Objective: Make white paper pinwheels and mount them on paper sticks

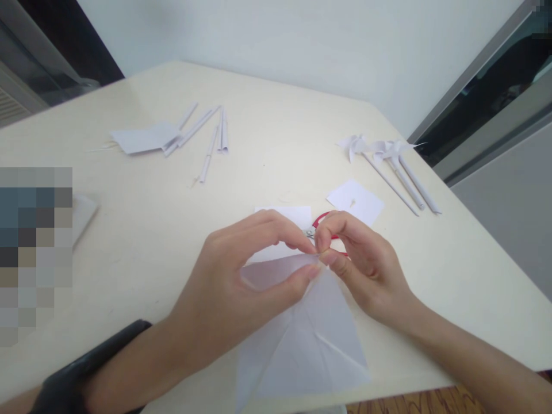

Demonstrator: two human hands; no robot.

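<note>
A creased white sheet of paper (302, 351) hangs from my fingers over the table's near edge. My left hand (245, 282) pinches its upper edge between thumb and forefinger. My right hand (362, 264) grips the same corner with thumb and fingertips, touching the left fingertips. Just behind the hands lie scissors with red handles (321, 218), partly hidden by the right hand. White paper (282, 214) lies flat beside them, and a square piece of paper (357, 201) with a small bit on it rests behind the right hand.
On the white table (276, 167), two paper pinwheels (390, 150) with rolled sticks lie at the right. Several paper rolls (194, 132) and a folded sheet (149, 138) are at the back left. A wall borders the far side. At the left edge a blurred-out patch covers part of the view.
</note>
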